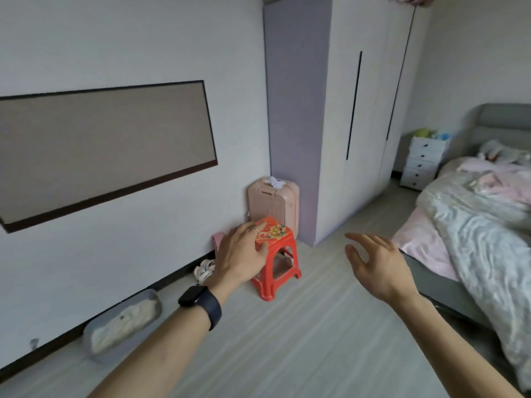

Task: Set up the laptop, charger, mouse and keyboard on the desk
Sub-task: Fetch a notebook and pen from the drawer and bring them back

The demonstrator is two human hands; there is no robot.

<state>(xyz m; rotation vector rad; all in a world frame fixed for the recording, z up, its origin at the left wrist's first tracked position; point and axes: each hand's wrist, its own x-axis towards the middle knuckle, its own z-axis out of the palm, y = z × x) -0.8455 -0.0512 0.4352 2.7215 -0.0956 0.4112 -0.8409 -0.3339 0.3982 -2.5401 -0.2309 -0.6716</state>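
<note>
No laptop, charger, mouse, keyboard or desk is in view. My left hand (240, 255) is stretched forward with relaxed fingers and holds nothing; a ring is on one finger and a dark watch (201, 304) on the wrist. It overlaps a red plastic stool (277, 254) in the picture; contact cannot be told. My right hand (376, 262) is raised over the floor, palm turned left, fingers loosely spread and empty.
A pink suitcase (273, 203) stands behind the stool against a lilac panel and a white wardrobe (365, 110). A grey litter tray (123, 326) and sandals (204, 270) lie along the left wall. A bed (474, 225) with rumpled covers fills the right; a white drawer unit (422, 163) stands beyond.
</note>
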